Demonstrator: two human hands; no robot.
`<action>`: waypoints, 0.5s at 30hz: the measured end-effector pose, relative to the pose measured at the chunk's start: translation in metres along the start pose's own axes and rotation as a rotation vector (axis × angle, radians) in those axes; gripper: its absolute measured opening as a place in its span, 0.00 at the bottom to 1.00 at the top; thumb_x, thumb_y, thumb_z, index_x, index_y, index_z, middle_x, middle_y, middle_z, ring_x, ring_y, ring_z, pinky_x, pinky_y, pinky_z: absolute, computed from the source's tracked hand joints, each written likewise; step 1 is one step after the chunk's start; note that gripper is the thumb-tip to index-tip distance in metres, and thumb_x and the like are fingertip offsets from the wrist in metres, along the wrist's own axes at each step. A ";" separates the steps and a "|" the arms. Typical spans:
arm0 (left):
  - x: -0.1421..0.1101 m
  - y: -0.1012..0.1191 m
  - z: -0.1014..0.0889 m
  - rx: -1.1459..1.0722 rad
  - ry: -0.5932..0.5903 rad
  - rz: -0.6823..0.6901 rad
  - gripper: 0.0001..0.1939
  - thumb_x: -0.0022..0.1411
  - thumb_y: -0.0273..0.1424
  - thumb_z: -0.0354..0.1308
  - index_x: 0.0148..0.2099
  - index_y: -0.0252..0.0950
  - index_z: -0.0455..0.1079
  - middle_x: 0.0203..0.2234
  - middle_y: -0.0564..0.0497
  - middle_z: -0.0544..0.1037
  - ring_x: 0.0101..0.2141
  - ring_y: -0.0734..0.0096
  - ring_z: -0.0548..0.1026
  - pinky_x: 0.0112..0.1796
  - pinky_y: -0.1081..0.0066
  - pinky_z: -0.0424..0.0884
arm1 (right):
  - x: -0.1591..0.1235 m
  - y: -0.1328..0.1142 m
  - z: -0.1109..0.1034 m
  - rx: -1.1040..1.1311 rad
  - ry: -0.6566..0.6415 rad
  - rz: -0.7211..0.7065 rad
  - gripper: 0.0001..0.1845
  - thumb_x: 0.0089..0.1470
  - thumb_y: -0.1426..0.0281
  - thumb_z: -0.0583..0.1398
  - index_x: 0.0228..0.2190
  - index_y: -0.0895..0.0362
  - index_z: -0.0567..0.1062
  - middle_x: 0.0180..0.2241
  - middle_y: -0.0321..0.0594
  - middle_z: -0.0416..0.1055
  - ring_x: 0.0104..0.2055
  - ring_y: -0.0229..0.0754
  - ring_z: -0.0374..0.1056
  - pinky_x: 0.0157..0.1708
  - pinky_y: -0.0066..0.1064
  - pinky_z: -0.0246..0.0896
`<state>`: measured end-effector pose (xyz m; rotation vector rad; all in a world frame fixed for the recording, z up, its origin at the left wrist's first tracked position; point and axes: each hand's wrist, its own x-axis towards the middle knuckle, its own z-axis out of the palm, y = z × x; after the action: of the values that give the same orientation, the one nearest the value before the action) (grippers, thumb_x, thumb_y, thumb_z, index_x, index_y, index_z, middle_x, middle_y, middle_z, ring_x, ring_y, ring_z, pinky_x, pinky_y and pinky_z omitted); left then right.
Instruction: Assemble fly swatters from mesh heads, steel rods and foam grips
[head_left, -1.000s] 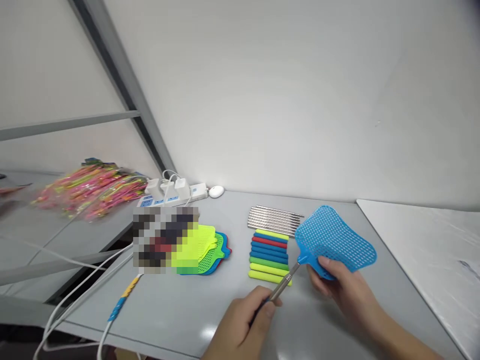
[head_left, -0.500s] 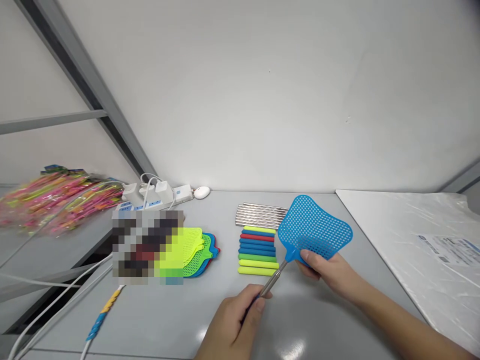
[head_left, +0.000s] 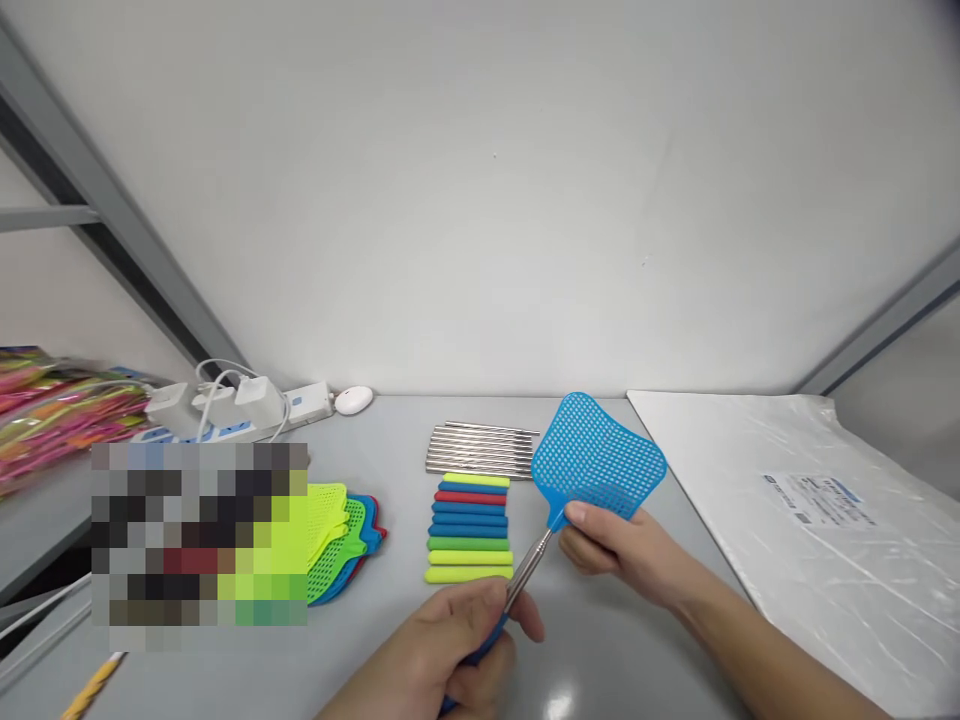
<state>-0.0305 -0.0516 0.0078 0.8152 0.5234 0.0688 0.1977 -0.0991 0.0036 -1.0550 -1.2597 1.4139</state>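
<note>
A blue fly swatter (head_left: 598,450) is held tilted in both hands, its perforated head pointing up and away. My left hand (head_left: 457,640) is closed around its blue handle, with the thumb near where the metal rod (head_left: 529,570) comes out. With thumb and fingers, my right hand (head_left: 615,545) pinches the lower edge of the head beside its neck. Behind the hands lies a row of coloured handles (head_left: 469,520) in yellow, blue, red and green. Several metal rods (head_left: 480,450) lie side by side beyond them.
At left, yellow, green, blue and red swatter heads (head_left: 337,550) lie overlapping, partly hidden by a pixelated patch. A power strip (head_left: 307,402) with white plugs and a white oval device (head_left: 353,400) stand by the wall. Bagged colourful items (head_left: 67,410) lie far left; a white wrapped sheet (head_left: 757,430) is at right.
The view has turned to the right, so the table items appear farther left. My right hand has shifted closer to the swatter's neck. More of the blue handle shows in my left hand.
</note>
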 end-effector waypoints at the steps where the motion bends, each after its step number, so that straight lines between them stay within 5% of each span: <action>1: 0.001 0.001 0.001 0.052 0.031 0.018 0.23 0.61 0.54 0.53 0.41 0.38 0.67 0.14 0.64 0.49 0.14 0.83 0.38 0.16 0.76 0.36 | 0.000 -0.001 0.000 -0.008 0.003 0.009 0.31 0.63 0.53 0.50 0.14 0.54 0.51 0.15 0.28 0.44 0.19 0.33 0.41 0.23 0.32 0.37; 8: 0.008 0.043 0.013 0.881 0.348 0.261 0.19 0.69 0.46 0.45 0.37 0.38 0.68 0.24 0.57 0.63 0.27 0.75 0.62 0.28 0.76 0.57 | 0.004 -0.008 -0.012 -0.028 0.129 -0.028 0.31 0.64 0.54 0.49 0.13 0.54 0.52 0.14 0.28 0.45 0.19 0.33 0.41 0.24 0.33 0.39; 12: 0.030 0.081 0.021 1.076 0.297 0.287 0.19 0.68 0.44 0.44 0.39 0.38 0.70 0.25 0.56 0.67 0.26 0.74 0.64 0.27 0.75 0.59 | 0.012 -0.007 -0.020 0.044 0.345 -0.087 0.30 0.63 0.56 0.51 0.13 0.53 0.51 0.13 0.28 0.45 0.18 0.34 0.40 0.23 0.33 0.40; 15: 0.055 0.092 0.029 1.028 0.127 0.201 0.19 0.67 0.45 0.44 0.44 0.37 0.68 0.26 0.56 0.69 0.19 0.77 0.63 0.22 0.75 0.59 | 0.015 -0.004 -0.024 0.097 0.464 -0.109 0.28 0.61 0.54 0.52 0.15 0.52 0.51 0.13 0.28 0.46 0.18 0.35 0.42 0.22 0.32 0.45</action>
<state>0.0444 0.0064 0.0667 1.8780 0.5901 0.0329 0.2190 -0.0800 0.0051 -1.1472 -0.8868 1.0561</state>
